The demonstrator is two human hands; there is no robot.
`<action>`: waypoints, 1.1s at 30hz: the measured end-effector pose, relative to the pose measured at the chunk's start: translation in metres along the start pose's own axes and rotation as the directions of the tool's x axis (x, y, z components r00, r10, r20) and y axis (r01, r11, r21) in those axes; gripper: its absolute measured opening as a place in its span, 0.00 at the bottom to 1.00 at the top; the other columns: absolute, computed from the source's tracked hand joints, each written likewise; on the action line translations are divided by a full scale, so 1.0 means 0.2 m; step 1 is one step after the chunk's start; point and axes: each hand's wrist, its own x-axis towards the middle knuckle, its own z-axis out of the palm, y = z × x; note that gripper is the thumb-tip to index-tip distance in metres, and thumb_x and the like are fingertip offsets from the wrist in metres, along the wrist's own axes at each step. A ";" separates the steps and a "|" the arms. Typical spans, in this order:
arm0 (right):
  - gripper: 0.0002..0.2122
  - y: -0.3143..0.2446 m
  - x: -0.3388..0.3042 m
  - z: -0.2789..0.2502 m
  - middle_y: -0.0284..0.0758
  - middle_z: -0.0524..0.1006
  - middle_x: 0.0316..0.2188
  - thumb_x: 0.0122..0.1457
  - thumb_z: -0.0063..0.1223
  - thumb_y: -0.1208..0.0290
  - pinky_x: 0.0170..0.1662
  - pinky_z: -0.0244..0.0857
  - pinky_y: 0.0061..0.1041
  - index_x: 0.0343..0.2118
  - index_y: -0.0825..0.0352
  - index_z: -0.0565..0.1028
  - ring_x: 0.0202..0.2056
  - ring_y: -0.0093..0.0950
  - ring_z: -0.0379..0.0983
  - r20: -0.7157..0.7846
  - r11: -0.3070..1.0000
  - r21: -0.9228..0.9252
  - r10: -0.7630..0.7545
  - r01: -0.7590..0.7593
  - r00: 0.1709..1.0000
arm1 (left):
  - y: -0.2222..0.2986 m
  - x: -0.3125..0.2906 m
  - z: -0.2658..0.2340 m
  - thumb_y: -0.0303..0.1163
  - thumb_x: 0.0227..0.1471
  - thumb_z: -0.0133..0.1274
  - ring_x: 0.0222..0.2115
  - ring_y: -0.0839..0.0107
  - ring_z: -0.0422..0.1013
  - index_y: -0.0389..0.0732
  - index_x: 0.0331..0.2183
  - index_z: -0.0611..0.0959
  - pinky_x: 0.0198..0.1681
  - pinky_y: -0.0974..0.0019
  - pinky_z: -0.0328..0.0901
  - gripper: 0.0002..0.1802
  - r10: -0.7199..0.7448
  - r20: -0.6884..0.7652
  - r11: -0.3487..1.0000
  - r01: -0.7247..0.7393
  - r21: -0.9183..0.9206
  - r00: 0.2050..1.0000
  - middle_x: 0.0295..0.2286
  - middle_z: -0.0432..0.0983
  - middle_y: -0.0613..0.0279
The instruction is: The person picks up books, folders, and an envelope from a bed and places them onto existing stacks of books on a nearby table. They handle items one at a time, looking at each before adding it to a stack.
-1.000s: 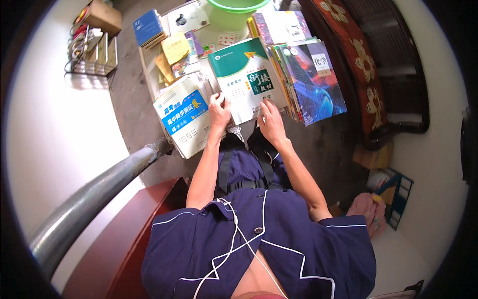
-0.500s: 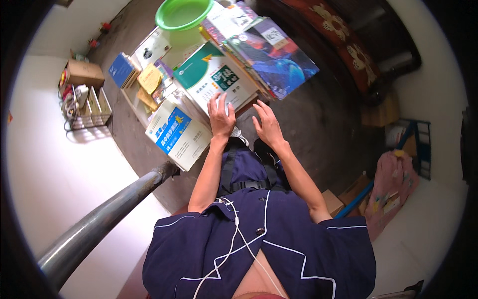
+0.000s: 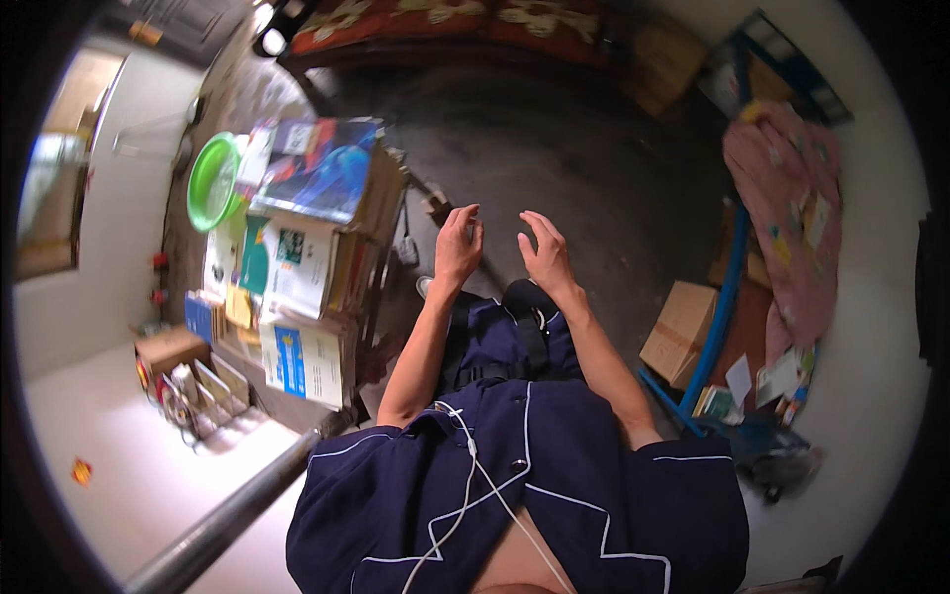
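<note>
My left hand (image 3: 458,245) is in the air before my body with its fingers bent and apart, holding nothing. Level with it, my right hand (image 3: 546,249) is likewise open, palm turned inward, with a gap between the two. The left hand is nearest to the tall stacks of books on my left, but apart from them. On those stacks lie a book with a dark blue and red cover (image 3: 322,178), a white and green book (image 3: 297,259) and a white and blue book (image 3: 307,358). A green basin (image 3: 213,183) stands beyond them.
A metal pipe (image 3: 223,520) slants in at lower left, near a wire rack (image 3: 213,396). On the right are a cardboard box (image 3: 681,332), a blue frame (image 3: 727,297) and a pink cloth (image 3: 787,213). A wooden bench with red cushions (image 3: 445,20) stands at the far side.
My view has turned to the right, so the books and basin now lie further left. Both hands are off to the right of the books, over the floor, and still hold nothing.
</note>
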 end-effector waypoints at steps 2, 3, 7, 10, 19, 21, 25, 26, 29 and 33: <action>0.15 0.09 -0.04 -0.15 0.47 0.72 0.47 0.55 0.51 0.75 0.52 0.64 0.36 0.46 0.71 0.71 0.48 0.45 0.69 -0.081 0.999 -0.016 0.050 -0.051 0.995 | 0.07 0.05 0.18 0.25 0.52 0.51 0.35 0.57 0.75 0.36 0.42 0.77 0.40 0.61 0.68 0.13 0.030 0.080 0.999 -0.027 -0.029 0.996 0.36 0.75 0.50; 0.14 0.13 -0.06 -0.21 0.47 0.73 0.47 0.56 0.51 0.75 0.51 0.65 0.36 0.46 0.71 0.71 0.48 0.45 0.69 -0.119 0.997 -0.022 0.070 -0.073 0.990 | 0.09 0.07 0.26 0.25 0.52 0.51 0.35 0.57 0.75 0.35 0.41 0.78 0.39 0.61 0.69 0.13 0.041 0.138 0.998 -0.034 -0.053 0.990 0.36 0.76 0.49; 0.14 0.31 -0.15 -0.45 0.44 0.75 0.44 0.55 0.52 0.76 0.48 0.67 0.34 0.45 0.70 0.72 0.45 0.42 0.73 -0.275 0.976 -0.040 0.193 -0.212 0.942 | 0.29 0.19 0.58 0.27 0.52 0.51 0.33 0.55 0.76 0.34 0.38 0.79 0.38 0.60 0.69 0.11 0.150 0.326 0.986 -0.117 -0.120 0.933 0.34 0.77 0.48; 0.13 0.44 -0.21 -0.60 0.43 0.76 0.43 0.56 0.52 0.76 0.46 0.68 0.33 0.45 0.69 0.72 0.43 0.41 0.74 -0.386 0.960 -0.017 0.252 -0.280 0.887 | 0.43 0.28 0.82 0.27 0.52 0.51 0.33 0.55 0.76 0.34 0.38 0.79 0.37 0.60 0.69 0.11 0.225 0.453 0.973 -0.178 -0.145 0.863 0.34 0.77 0.47; 0.14 0.74 -0.17 -1.09 0.46 0.73 0.45 0.59 0.50 0.72 0.46 0.68 0.37 0.47 0.70 0.71 0.45 0.44 0.72 -0.558 0.824 0.043 0.488 -0.564 0.671 | 0.87 0.64 1.57 0.28 0.52 0.51 0.32 0.55 0.76 0.34 0.37 0.80 0.34 0.59 0.69 0.11 0.387 0.669 0.920 -0.315 -0.233 0.635 0.33 0.77 0.47; 0.14 0.84 -0.12 -1.20 0.47 0.74 0.44 0.59 0.50 0.72 0.45 0.68 0.37 0.47 0.70 0.71 0.45 0.43 0.73 -0.590 0.797 0.042 0.507 -0.603 0.628 | 0.96 0.74 1.73 0.28 0.52 0.51 0.32 0.54 0.76 0.34 0.37 0.80 0.34 0.59 0.69 0.10 0.409 0.705 0.908 -0.338 -0.249 0.579 0.33 0.77 0.47; 0.14 1.00 0.07 -1.43 0.46 0.76 0.41 0.57 0.52 0.74 0.44 0.67 0.36 0.46 0.70 0.72 0.41 0.41 0.75 -0.557 0.732 0.135 0.613 -0.668 0.560 | 1.12 0.99 2.01 0.29 0.52 0.51 0.33 0.53 0.75 0.34 0.37 0.81 0.36 0.58 0.69 0.11 0.431 0.739 0.896 -0.340 -0.284 0.519 0.33 0.78 0.47; 0.14 1.03 0.11 -1.48 0.46 0.76 0.41 0.57 0.52 0.74 0.44 0.67 0.36 0.46 0.70 0.72 0.41 0.41 0.75 -0.561 0.727 0.136 0.616 -0.673 0.553 | 1.14 1.05 2.07 0.29 0.52 0.51 0.34 0.52 0.75 0.34 0.37 0.81 0.37 0.58 0.69 0.11 0.424 0.761 0.898 -0.338 -0.282 0.491 0.33 0.78 0.46; 0.14 1.12 0.24 -1.62 0.46 0.77 0.40 0.56 0.52 0.74 0.43 0.68 0.36 0.45 0.70 0.72 0.41 0.41 0.75 -0.658 0.721 0.139 0.579 -0.678 0.481 | 1.23 1.20 2.24 0.29 0.52 0.51 0.35 0.51 0.75 0.33 0.37 0.81 0.38 0.58 0.69 0.12 0.412 0.781 0.899 -0.351 -0.264 0.469 0.34 0.78 0.45; 0.14 1.23 0.36 -1.74 0.46 0.77 0.40 0.55 0.53 0.75 0.42 0.69 0.36 0.44 0.71 0.72 0.40 0.42 0.76 -0.724 0.727 0.093 0.519 -0.680 0.455 | 1.33 1.37 2.43 0.30 0.52 0.51 0.35 0.50 0.75 0.35 0.36 0.81 0.38 0.57 0.69 0.11 0.430 0.804 0.884 -0.372 -0.283 0.410 0.33 0.78 0.45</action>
